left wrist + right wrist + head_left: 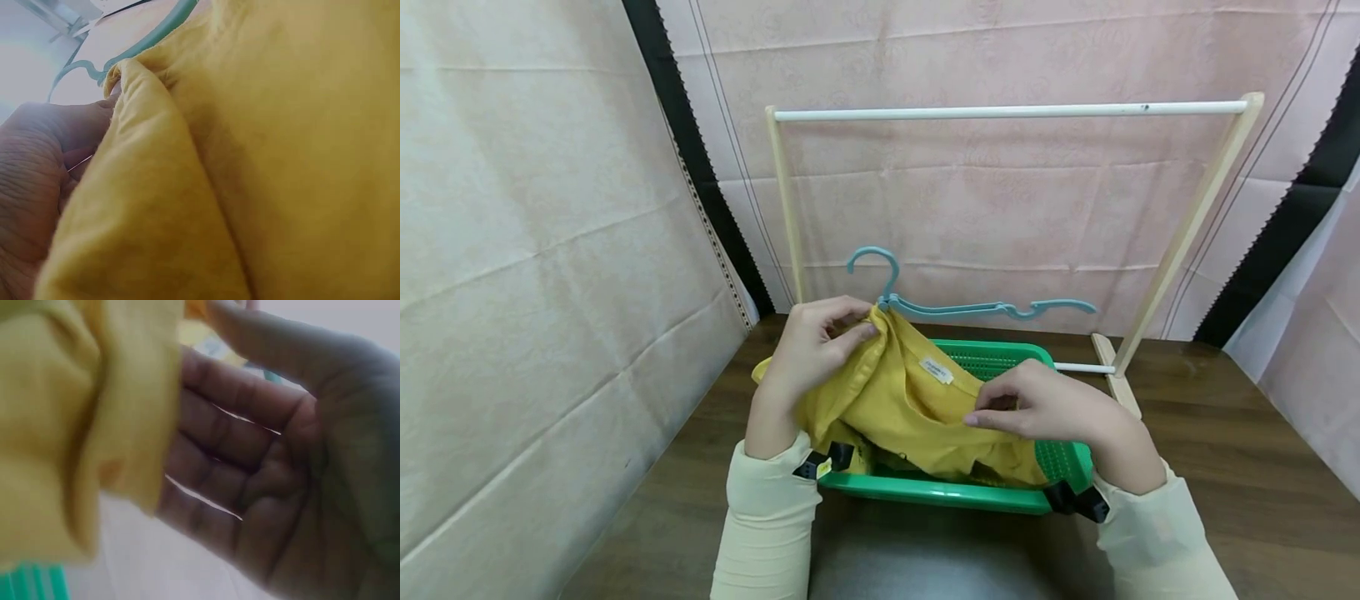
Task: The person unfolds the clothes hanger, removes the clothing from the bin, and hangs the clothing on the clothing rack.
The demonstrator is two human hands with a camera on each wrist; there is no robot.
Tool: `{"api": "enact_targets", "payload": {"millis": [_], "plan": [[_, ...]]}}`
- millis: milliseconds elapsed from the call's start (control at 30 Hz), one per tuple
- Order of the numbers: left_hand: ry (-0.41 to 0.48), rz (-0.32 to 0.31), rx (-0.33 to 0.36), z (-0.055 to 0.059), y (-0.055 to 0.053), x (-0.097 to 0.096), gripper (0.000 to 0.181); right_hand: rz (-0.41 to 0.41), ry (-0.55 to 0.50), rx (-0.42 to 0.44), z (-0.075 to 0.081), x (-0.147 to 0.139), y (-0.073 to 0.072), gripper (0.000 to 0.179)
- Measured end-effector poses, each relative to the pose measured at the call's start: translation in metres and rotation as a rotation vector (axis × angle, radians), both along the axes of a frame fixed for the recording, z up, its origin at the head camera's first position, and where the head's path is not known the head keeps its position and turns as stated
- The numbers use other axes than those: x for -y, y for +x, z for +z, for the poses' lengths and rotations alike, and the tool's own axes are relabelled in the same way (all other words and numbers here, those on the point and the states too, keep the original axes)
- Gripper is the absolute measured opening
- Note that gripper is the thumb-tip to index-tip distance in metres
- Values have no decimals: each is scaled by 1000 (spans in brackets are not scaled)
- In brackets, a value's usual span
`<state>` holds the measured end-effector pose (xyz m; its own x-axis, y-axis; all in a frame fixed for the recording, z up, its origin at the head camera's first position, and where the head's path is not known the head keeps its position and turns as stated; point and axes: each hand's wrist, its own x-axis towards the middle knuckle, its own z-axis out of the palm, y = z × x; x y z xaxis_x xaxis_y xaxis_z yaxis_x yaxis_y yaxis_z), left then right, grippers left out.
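A yellow shirt (887, 396) with a white neck label (936, 371) drapes over a green basket (940, 492). My left hand (816, 346) pinches the shirt near its top, right beside the neck of a light blue hanger (955, 310). The hanger's hook points up; its right arm sticks out bare above the basket, while the other arm is hidden behind the cloth and hand. With thumb and fingers, my right hand (1045, 400) pinches the shirt's edge on the right. In the right wrist view the fingers (231, 437) extend behind the yellow cloth.
Behind the basket stands a rack with a white top rail (1007, 111), pale wooden posts (1187, 233) and a lower white bar (1084, 367). Everything rests on a dark wooden table (1210, 467). Pale cloth walls (550, 250) enclose the back and sides.
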<state>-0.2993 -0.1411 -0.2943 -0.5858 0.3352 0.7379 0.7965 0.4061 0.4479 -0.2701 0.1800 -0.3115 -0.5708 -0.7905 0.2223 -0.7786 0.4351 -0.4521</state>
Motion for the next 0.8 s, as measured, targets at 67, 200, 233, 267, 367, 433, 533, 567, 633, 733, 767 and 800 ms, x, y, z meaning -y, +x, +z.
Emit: {"api": "enact_targets", "payload": {"millis": [67,200,233,267,367,433,533,567,633,733,767,800], "plan": [[3,12,-7,0,-1,4,12,-20,-26,-16,2,-6,0,20],[14,24,-25,1,-1,11,12,-46,-83,-62,7,-17,1,17],[18,24,-26,1,-1,12,12,-51,-96,-76,7,-19,1,15],[20,27,-27,1,-1,13,12,-60,-102,-91,7,-21,0,15],[28,34,-17,1,-1,15,13,-96,-105,-119,7,-24,-2,14],[34,45,-5,1,0,17,12,-131,-102,-139,6,-26,-3,15],[45,52,6,1,1,19,13,-177,-102,-214,4,-31,-6,17],[48,50,4,0,1,20,14,-186,-111,-248,4,-34,-7,18],[55,39,-2,0,0,21,16,-184,-143,-308,4,-40,-9,21],[66,16,-15,-1,0,23,20,-151,-226,-393,7,-50,-12,31],[69,9,-18,-1,-1,24,22,-131,-260,-406,8,-53,-12,34],[72,3,-19,-1,-1,24,22,-116,-290,-422,9,-56,-12,38]]}}
